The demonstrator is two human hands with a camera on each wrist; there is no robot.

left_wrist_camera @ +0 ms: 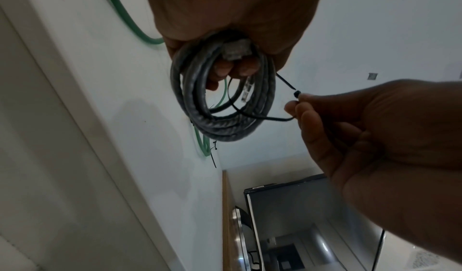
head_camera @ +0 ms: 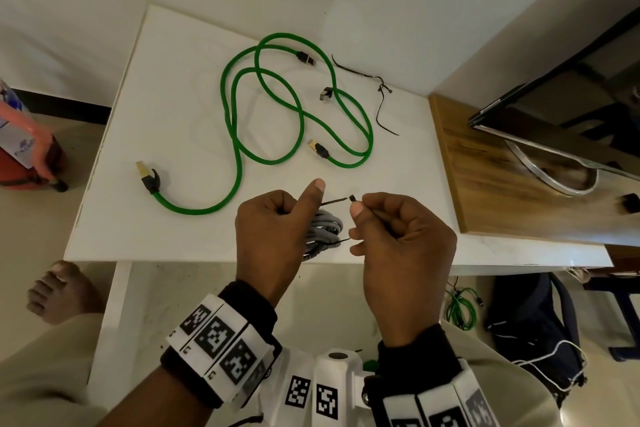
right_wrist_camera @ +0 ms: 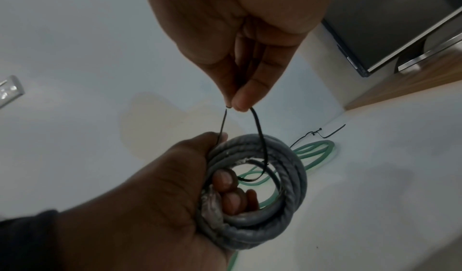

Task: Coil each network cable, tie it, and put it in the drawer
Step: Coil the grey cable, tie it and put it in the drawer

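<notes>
My left hand [head_camera: 273,218] grips a coiled grey network cable [head_camera: 323,227] above the near edge of the white table [head_camera: 180,107]; the coil [left_wrist_camera: 225,105] [right_wrist_camera: 262,192] hangs from my curled fingers. A thin black cable tie [left_wrist_camera: 260,115] [right_wrist_camera: 258,133] loops through the coil. My right hand [head_camera: 391,229] pinches the tie's head end [head_camera: 352,198] between thumb and forefinger, a little right of the coil. The tie's tail end runs toward my left thumb. Loose green network cables [head_camera: 263,107] with gold and black plugs lie spread on the table beyond my hands.
More black cable ties [head_camera: 381,94] lie at the table's far right. A wooden desk [head_camera: 502,184] with a monitor [head_camera: 571,87] adjoins on the right. Below the table are a green cable bundle [head_camera: 459,308] and a dark bag [head_camera: 533,315]. A red object [head_camera: 24,146] stands left.
</notes>
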